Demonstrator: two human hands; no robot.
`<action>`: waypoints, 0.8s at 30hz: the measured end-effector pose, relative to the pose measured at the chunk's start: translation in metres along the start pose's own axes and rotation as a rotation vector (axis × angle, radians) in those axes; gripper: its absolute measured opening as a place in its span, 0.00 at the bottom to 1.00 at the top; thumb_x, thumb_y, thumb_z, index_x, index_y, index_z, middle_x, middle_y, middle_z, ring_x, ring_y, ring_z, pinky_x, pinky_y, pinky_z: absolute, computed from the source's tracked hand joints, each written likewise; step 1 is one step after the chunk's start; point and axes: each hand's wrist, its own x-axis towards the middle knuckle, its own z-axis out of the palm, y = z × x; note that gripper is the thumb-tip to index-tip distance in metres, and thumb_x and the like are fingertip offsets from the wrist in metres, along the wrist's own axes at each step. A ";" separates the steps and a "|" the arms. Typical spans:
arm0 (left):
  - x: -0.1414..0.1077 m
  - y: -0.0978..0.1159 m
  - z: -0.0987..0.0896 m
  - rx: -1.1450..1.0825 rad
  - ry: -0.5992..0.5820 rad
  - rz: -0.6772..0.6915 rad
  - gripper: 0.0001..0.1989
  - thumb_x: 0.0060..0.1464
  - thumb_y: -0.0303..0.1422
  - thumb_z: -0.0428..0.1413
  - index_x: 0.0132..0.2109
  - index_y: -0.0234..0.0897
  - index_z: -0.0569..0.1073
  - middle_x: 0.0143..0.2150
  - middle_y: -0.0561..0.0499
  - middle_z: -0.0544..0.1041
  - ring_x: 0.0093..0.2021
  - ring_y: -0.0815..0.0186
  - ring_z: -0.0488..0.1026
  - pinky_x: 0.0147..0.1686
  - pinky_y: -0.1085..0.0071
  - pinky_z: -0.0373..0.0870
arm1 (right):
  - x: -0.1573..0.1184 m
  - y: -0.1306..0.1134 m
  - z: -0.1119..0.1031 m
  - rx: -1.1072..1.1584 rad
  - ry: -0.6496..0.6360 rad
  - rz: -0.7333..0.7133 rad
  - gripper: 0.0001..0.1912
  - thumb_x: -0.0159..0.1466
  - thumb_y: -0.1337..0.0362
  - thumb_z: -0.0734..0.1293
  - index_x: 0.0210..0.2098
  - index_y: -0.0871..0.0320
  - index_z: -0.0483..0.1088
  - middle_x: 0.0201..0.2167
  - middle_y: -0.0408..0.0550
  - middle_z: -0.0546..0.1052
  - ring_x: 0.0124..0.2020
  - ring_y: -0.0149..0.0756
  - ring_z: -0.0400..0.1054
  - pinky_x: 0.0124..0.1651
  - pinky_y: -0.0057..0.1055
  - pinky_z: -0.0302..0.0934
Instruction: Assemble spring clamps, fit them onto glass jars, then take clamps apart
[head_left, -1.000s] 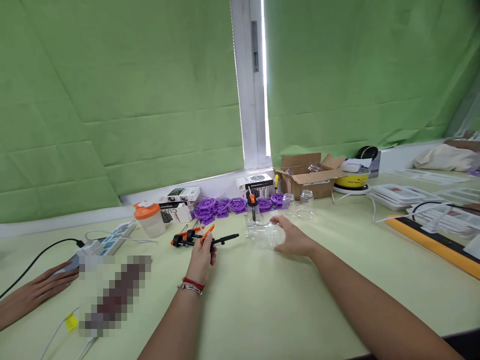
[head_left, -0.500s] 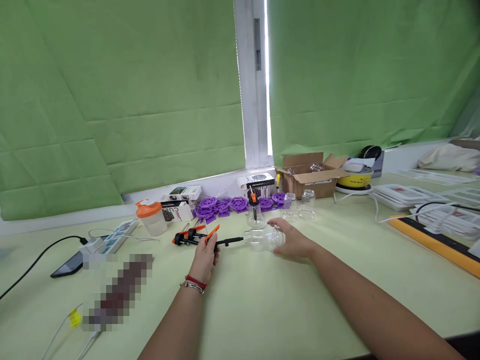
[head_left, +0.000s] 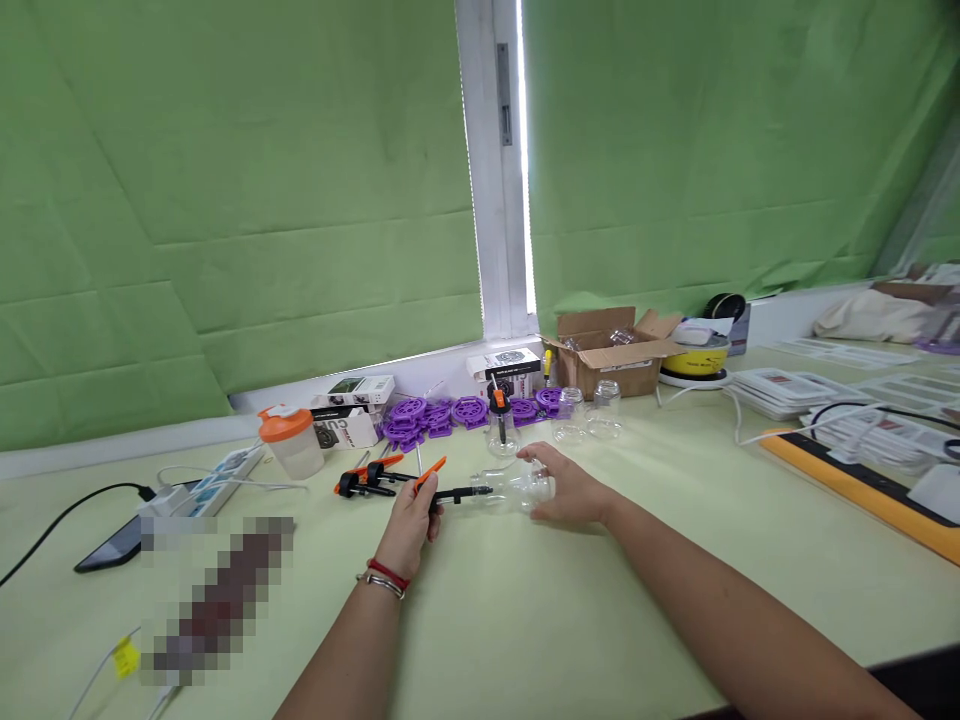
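Observation:
My left hand (head_left: 412,522) is closed around a black and orange dispenser top (head_left: 452,495) with a thin black stem pointing right. The stem's tip lies within the neck of a clear bottle (head_left: 504,490). That bottle is on its side, its base gripped by my right hand (head_left: 574,487). Beside my left hand are more black and orange dispenser tops (head_left: 367,482) with metal rods. Just behind the held bottle stands another clear bottle (head_left: 502,438), upright, fitted with a similar top.
Purple plastic wheel-like parts (head_left: 469,411) line the back, near small printed boxes (head_left: 349,425). An open cardboard box (head_left: 619,375) stands behind clear jars (head_left: 606,398). Leftward are an orange-lidded cup (head_left: 291,445) and a power strip (head_left: 229,470); an orange-edged black bar (head_left: 862,490) lies right.
The bottle and the dispenser top have come together: the stem's tip, formerly at the bottle's mouth, now reaches inside the neck. The whole view has shifted slightly.

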 end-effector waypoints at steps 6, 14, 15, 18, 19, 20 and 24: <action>-0.005 0.002 0.008 -0.007 -0.024 -0.063 0.23 0.45 0.54 0.52 0.36 0.38 0.63 0.20 0.59 0.66 0.13 0.77 0.57 0.14 0.78 0.51 | 0.002 -0.001 0.006 -0.011 -0.021 -0.055 0.40 0.41 0.66 0.74 0.52 0.50 0.59 0.51 0.47 0.60 0.50 0.40 0.60 0.49 0.38 0.62; -0.007 0.000 0.013 -0.020 -0.042 -0.054 0.22 0.47 0.53 0.51 0.35 0.38 0.61 0.20 0.60 0.65 0.14 0.76 0.56 0.13 0.77 0.52 | 0.002 -0.008 0.009 -0.003 -0.055 -0.093 0.41 0.40 0.65 0.75 0.52 0.51 0.59 0.51 0.48 0.60 0.49 0.40 0.60 0.48 0.38 0.61; -0.008 -0.001 0.015 -0.016 -0.052 -0.047 0.21 0.47 0.53 0.51 0.35 0.38 0.61 0.20 0.60 0.65 0.14 0.76 0.56 0.13 0.77 0.52 | 0.002 -0.009 0.010 0.001 -0.055 -0.097 0.41 0.39 0.65 0.75 0.52 0.51 0.59 0.51 0.48 0.60 0.49 0.40 0.60 0.48 0.38 0.61; -0.010 -0.002 0.019 -0.004 -0.091 -0.031 0.21 0.48 0.53 0.51 0.35 0.38 0.62 0.20 0.60 0.65 0.14 0.76 0.57 0.14 0.77 0.53 | 0.003 -0.011 0.013 0.007 -0.051 -0.095 0.41 0.39 0.64 0.75 0.52 0.51 0.59 0.51 0.48 0.60 0.49 0.41 0.60 0.49 0.38 0.61; -0.011 -0.001 0.021 -0.004 -0.107 -0.031 0.21 0.48 0.53 0.51 0.35 0.38 0.62 0.20 0.60 0.65 0.14 0.76 0.57 0.14 0.77 0.54 | 0.003 -0.011 0.013 0.008 -0.050 -0.091 0.41 0.39 0.64 0.76 0.52 0.51 0.59 0.51 0.48 0.60 0.49 0.41 0.60 0.49 0.38 0.61; -0.012 -0.001 0.022 -0.005 -0.121 -0.032 0.22 0.48 0.53 0.51 0.35 0.38 0.62 0.21 0.60 0.65 0.14 0.76 0.57 0.14 0.77 0.54 | 0.003 -0.011 0.014 0.010 -0.049 -0.087 0.41 0.39 0.64 0.76 0.52 0.51 0.60 0.51 0.48 0.61 0.49 0.41 0.60 0.49 0.38 0.61; -0.012 -0.001 0.022 -0.027 -0.162 -0.032 0.22 0.48 0.52 0.50 0.36 0.37 0.63 0.22 0.59 0.66 0.15 0.76 0.57 0.15 0.77 0.55 | 0.004 -0.010 0.015 0.009 -0.048 -0.086 0.41 0.38 0.65 0.76 0.51 0.51 0.60 0.51 0.48 0.61 0.49 0.41 0.60 0.48 0.38 0.61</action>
